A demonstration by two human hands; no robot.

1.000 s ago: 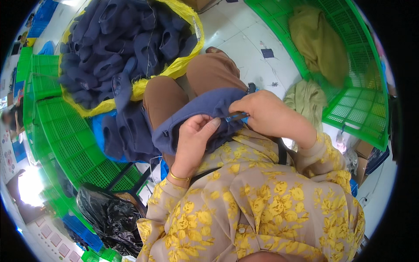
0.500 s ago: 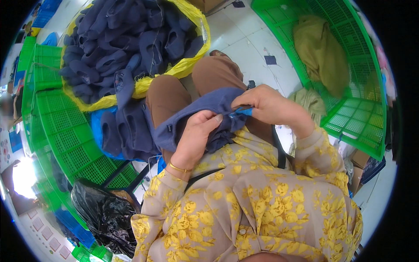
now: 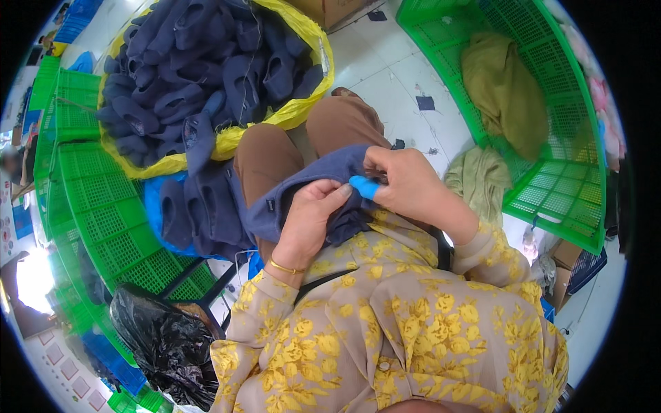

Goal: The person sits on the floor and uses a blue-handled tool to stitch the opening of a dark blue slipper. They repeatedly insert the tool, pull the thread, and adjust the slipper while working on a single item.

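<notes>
Across my lap lies a navy cloth slipper-like piece, its opening toward me and a small dark tag at its left edge. My left hand is closed on the cloth, thumb and forefinger pinched at the rim. Close beside its fingertips, my right hand is closed too, gripping the far right part of the cloth. A bright blue wrap covers the right thumb. Whether a small tool sits in the right palm is hidden by the fingers.
A yellow sack full of navy slippers stands ahead on the left. More slippers lie on blue plastic by my left knee. Green crates line the left; another green crate at right holds olive cloth. A black bag sits lower left.
My right hand has turned and shifted slightly left and down, bringing the blue-wrapped thumb against the left fingertips. A dark sliver beside the blue is no longer visible. The left hand stays nearly in place.
</notes>
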